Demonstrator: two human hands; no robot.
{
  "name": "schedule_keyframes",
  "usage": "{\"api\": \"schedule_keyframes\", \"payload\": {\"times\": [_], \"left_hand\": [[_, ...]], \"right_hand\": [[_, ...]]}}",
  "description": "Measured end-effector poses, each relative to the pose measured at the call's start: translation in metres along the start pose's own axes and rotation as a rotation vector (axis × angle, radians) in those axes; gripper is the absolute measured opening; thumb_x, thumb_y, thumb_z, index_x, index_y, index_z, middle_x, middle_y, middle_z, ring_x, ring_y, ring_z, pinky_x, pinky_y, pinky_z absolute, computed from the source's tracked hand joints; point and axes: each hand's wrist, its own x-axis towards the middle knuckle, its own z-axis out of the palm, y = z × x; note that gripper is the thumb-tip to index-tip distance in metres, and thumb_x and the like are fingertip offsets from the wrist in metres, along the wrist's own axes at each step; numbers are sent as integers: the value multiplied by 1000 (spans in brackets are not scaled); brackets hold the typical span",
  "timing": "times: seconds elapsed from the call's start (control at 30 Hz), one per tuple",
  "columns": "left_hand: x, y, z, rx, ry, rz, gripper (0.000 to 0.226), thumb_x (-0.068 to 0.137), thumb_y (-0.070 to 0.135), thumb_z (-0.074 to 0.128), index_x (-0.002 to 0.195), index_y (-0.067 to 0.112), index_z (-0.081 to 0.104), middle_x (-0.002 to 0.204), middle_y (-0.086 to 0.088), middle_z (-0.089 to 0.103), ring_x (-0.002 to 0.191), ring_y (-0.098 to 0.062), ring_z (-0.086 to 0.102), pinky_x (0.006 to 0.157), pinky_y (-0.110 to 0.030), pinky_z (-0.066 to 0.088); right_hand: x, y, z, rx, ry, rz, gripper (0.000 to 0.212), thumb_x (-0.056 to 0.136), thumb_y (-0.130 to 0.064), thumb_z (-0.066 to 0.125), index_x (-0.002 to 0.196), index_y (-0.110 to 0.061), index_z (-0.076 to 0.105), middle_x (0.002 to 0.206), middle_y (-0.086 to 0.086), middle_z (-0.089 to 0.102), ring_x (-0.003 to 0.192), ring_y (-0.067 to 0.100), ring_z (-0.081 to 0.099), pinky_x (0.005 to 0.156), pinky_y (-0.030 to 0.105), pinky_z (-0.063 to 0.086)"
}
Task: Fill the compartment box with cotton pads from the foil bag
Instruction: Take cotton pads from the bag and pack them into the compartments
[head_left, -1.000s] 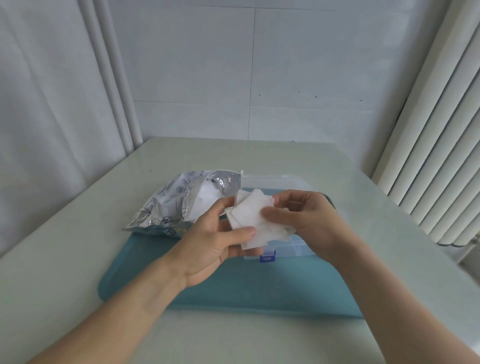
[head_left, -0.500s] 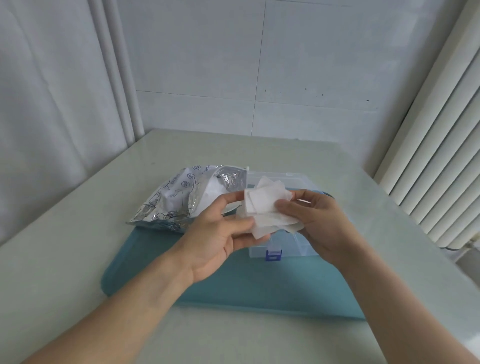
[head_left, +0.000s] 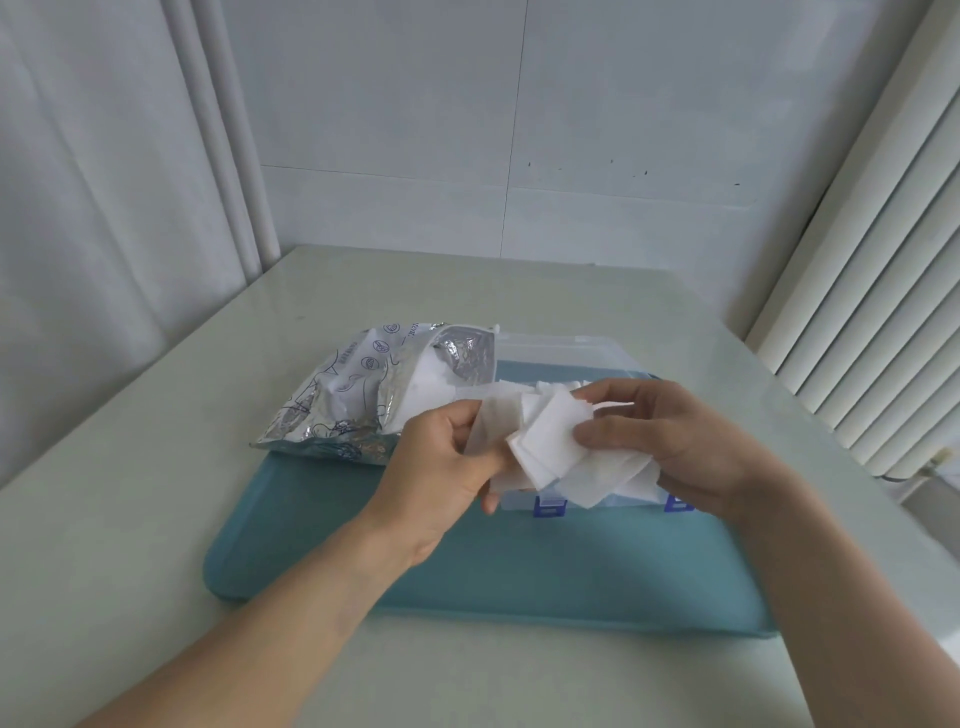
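Note:
A loose stack of white square cotton pads (head_left: 553, 441) is held between both hands above the clear compartment box (head_left: 566, 348). My left hand (head_left: 441, 462) pinches the stack's left edge. My right hand (head_left: 670, 441) grips its right side, thumb on top. The pads are fanned out and slightly askew. The box has blue latches (head_left: 549, 506) at its front and its lid stands open at the back; my hands hide most of its inside. The silver foil bag (head_left: 363, 395) lies open to the left of the box, with white pads showing in its mouth.
Box and bag rest on a teal tray (head_left: 519, 571) on a pale table (head_left: 130, 493). A tiled wall stands behind, a curtain on the left and a white ribbed radiator (head_left: 883, 291) on the right. A cable hangs at the far right edge.
Both hands have kept hold of the pad stack and shifted it slightly right over the box. The pads have fanned out more. The camera has tilted a little.

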Motion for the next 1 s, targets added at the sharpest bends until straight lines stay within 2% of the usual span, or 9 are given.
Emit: {"api": "schedule_keyframes", "payload": {"times": [0.07,0.13,0.27,0.33,0.47,0.6,0.77,0.87,1.0], "left_hand": [[-1,0,0,8,-17,8,14,76,20,71,83,8,74,67,-22,62,48,-26,44,42,-25,35],[-1,2,0,-40,-51,-52,15,82,18,64,80,7,73,69,-16,64,55,-27,54,41,-27,39],[-5,18,-6,-270,-321,-244,37,98,35,46,112,12,71,106,-21,71,83,-43,67,57,-37,56],[-6,21,-11,-259,-435,-263,41,98,38,47,121,10,66,109,-18,70,86,-43,67,61,-37,57],[-6,18,-12,-144,-374,-203,22,102,12,49,118,0,59,94,-10,72,70,-31,68,52,-29,52],[-5,15,-13,-134,-265,-173,21,102,8,49,116,-5,59,83,-6,71,62,-23,65,48,-25,46],[1,8,-14,-26,-88,-77,15,100,3,50,107,6,63,89,-11,69,60,-29,64,46,-28,43],[0,13,-11,-124,-177,-126,19,103,11,46,111,6,63,88,-13,68,62,-32,63,46,-29,43],[-3,15,0,-252,-394,-160,26,101,30,53,111,10,64,89,-15,67,68,-30,66,47,-30,46]], "right_hand": [[0,1,4,-69,-6,-2,20,70,-13,75,84,-27,77,92,15,75,79,25,70,74,34,55],[0,1,8,-149,7,-31,17,70,-16,79,82,-27,75,90,17,74,78,25,66,74,36,50],[-1,0,15,-375,109,-126,17,77,-9,85,77,-21,74,74,-4,71,66,11,60,64,27,48],[0,0,20,-493,176,-167,13,77,-13,84,77,-22,74,70,-11,70,60,4,58,59,18,47],[0,-2,27,-560,181,-189,19,70,-29,89,81,-24,75,77,-11,72,63,2,60,58,16,48],[2,-5,22,-428,208,-117,37,55,-38,89,85,-21,76,82,-5,76,69,5,65,66,18,51],[2,-7,11,-131,357,-208,33,57,-23,84,84,-11,70,71,-2,72,58,11,66,55,18,51],[4,-5,21,-104,377,-393,25,60,-18,85,78,-14,67,69,-7,69,58,8,62,55,20,52],[9,5,42,-345,560,-503,22,67,-26,88,72,-20,68,69,-5,68,62,5,57,55,19,45]]}}
